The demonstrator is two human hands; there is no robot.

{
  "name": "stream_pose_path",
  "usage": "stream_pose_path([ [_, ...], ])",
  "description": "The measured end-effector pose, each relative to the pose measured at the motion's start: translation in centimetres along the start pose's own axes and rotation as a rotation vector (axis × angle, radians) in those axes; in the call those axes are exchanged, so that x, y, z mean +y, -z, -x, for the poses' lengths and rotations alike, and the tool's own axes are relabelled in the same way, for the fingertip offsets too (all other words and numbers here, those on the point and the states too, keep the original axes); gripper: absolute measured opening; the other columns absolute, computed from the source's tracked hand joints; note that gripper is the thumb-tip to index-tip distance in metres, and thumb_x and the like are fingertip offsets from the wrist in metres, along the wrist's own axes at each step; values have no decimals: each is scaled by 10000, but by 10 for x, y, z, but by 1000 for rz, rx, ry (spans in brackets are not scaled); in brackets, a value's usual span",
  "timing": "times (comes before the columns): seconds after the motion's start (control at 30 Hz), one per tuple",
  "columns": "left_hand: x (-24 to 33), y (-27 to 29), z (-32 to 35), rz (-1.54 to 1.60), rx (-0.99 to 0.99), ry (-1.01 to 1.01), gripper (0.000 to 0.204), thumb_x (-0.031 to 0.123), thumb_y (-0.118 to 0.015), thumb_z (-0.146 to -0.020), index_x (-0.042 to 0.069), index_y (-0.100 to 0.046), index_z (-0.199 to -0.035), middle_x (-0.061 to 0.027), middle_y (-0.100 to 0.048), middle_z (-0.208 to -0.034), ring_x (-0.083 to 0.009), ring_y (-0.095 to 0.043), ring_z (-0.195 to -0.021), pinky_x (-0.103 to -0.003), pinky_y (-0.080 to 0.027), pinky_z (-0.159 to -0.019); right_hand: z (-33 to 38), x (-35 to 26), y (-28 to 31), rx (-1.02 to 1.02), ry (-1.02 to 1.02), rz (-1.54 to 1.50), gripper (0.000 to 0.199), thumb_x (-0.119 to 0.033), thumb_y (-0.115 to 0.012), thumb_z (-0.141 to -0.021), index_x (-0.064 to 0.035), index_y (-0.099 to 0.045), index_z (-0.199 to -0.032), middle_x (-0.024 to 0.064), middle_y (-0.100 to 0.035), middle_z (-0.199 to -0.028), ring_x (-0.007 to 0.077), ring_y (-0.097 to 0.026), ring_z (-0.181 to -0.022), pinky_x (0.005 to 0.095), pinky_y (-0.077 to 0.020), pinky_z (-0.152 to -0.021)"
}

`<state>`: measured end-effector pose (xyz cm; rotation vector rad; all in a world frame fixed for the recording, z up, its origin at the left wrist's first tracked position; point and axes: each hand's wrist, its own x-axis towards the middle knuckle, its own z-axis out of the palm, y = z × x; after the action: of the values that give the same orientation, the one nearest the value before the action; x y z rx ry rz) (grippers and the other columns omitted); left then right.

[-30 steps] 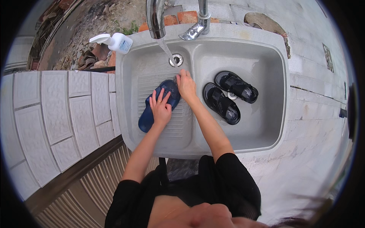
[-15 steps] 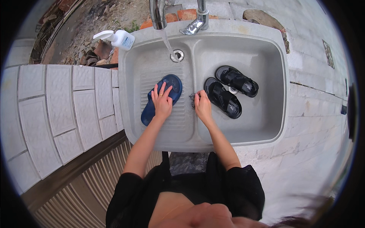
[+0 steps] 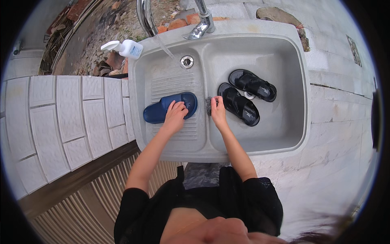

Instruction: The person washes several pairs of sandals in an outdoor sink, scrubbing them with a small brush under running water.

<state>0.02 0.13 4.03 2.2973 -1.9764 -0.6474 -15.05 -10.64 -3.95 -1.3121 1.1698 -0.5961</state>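
Observation:
A dark blue slipper (image 3: 153,114) lies on the ribbed board in the left part of the sink, its toe pointing right. My left hand (image 3: 175,116) is closed on the slipper's near edge by the strap, fingers bent over the footbed. Over the divider between the two parts, my right hand (image 3: 219,112) pinches a grey wire scrubber (image 3: 209,106), held apart from the slipper. A pair of black sandals lies in the right basin beside that hand: one sandal (image 3: 238,103) near the divider, the other sandal (image 3: 252,85) farther back.
Water runs from the curved faucet (image 3: 147,20) toward the left drain (image 3: 187,62). A second chrome tap (image 3: 203,27) stands behind the divider. A white pump bottle (image 3: 131,49) rests at the sink's back left corner. A tiled wall (image 3: 94,122) borders the left side.
The blue slipper has turned clockwise from a slant to nearly sideways, my left hand moving with it. The scrubber in my right hand now shows more plainly. My view has shifted slightly.

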Motion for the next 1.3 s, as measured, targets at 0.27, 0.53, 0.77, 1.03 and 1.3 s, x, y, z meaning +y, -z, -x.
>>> stream_pose_path([
  [0.27,3,-13,-9,-212,434,346,621,369,-636,-774,96,-415,-1286,-119,-403,-1306,-350,-257,-1277,-531,-131,-1056,-15,-60,-24,-138,396,422,273,-195,-599,-813,-79,-538,-1052,154,-567,-936,336,-524,-936,411,-390,-826],
  [0.53,-10,-43,-27,-59,497,414,447,109,-547,-735,79,-454,-1172,-109,-440,-1199,-325,-318,-1217,-548,-129,-1048,-38,-33,-83,-232,562,782,137,-219,-540,-836,-89,-500,-855,122,-537,-791,299,-608,-697,400,-504,-537],
  [0.77,-16,-34,-21,2,468,420,488,83,-519,-761,66,-405,-1236,-125,-412,-1250,-333,-300,-1229,-503,-137,-1058,7,-48,-52,-337,352,689,160,-199,-544,-851,-65,-467,-892,162,-534,-844,352,-592,-696,462,-478,-572],
  [1.03,-86,5,59,357,581,530,665,49,-649,-694,87,-379,-1301,-151,-428,-1270,-327,-353,-1216,-427,-233,-1046,-103,-73,-73,-362,181,140,220,-226,-522,-894,-50,-502,-1024,132,-582,-842,253,-569,-746,361,-455,-671],
  [1.3,-99,23,84,144,127,526,911,309,-861,-441,104,-466,-1236,-108,-505,-1148,-264,-440,-1156,-427,-183,-1073,-117,-104,-95,-436,-362,-442,285,-270,-476,-927,-98,-390,-1138,79,-550,-937,188,-570,-766,357,-509,-632],
])
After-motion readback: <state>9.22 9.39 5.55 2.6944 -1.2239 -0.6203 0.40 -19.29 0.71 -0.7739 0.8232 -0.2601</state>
